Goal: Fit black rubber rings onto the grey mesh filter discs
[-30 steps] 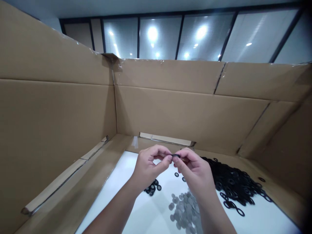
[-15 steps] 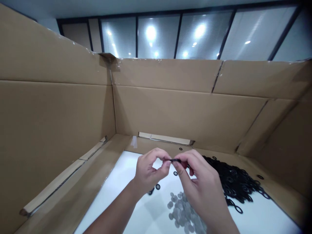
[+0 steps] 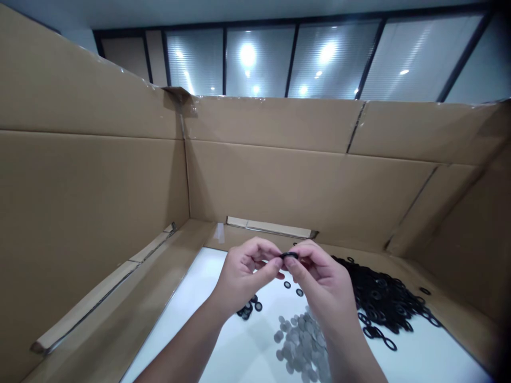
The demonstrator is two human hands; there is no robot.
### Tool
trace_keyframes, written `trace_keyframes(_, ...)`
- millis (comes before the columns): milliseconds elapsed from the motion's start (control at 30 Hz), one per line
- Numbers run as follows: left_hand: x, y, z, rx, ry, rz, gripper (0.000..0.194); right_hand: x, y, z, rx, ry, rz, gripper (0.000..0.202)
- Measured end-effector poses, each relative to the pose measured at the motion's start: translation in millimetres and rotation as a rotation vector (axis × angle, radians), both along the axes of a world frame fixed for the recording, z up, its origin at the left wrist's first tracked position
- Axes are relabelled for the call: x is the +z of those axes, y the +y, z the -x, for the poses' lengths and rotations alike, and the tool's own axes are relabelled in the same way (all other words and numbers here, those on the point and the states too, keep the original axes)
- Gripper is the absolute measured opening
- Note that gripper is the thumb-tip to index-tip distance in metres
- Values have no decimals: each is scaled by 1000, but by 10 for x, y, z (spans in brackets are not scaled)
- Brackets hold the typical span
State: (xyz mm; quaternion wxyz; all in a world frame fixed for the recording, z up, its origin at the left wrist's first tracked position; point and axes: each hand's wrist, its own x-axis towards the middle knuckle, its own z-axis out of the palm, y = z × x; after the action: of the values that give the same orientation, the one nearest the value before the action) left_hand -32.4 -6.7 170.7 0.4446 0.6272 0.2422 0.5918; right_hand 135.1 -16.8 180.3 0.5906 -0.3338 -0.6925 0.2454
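Note:
A small black ring (image 3: pixel 289 255) is pinched between my two hands above the white board. My left hand (image 3: pixel 249 268) grips its left edge with thumb and forefinger. On the right edge, my right hand (image 3: pixel 321 274) closes thumb and fingers. Below them lies a heap of small translucent grey discs (image 3: pixel 301 343), partly hidden by my right forearm. A large pile of black rings (image 3: pixel 383 298) is to the right of my right hand. Several black rings with pale centres (image 3: pixel 245 309) are gathered beside my left wrist, and two more (image 3: pixel 299 292) lie under my hands.
Tall cardboard walls (image 3: pixel 263 181) enclose the white board (image 3: pixel 179 314) at the left, back and right. A cardboard strip (image 3: pixel 275 227) runs along the back wall's base, another (image 3: pixel 107 287) along the left. One loose ring (image 3: pixel 425 291) lies near the right wall.
Both hands have shifted slightly and turned around the ring, which shows more of its face. More of the small ring cluster by my left wrist and one ring under my hands are uncovered.

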Motion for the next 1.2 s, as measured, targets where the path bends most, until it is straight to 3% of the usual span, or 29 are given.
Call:
trace_keyframes(433, 75, 38, 121, 169, 268, -290, 5, 71, -49, -16, -40, -230, 6, 19)
trace_keyframes(667, 11, 15, -22, 412, 239, -377, 6, 67, -134, 38, -174, -390, -84, 17)
trace_keyframes(867, -66, -18, -86, 397, 219, -358, 5, 68, -243, 35, -279, -471, -190, 12)
trace_keyframes(1067, -102, -40, -67, 516, 285, -574, 9, 85, -326, 30, -314, -487, -228, 9)
trace_keyframes(1200, -79, -34, -49, 453, 301, -577, 5, 132, -337, -14, -265, -441, -165, 12)
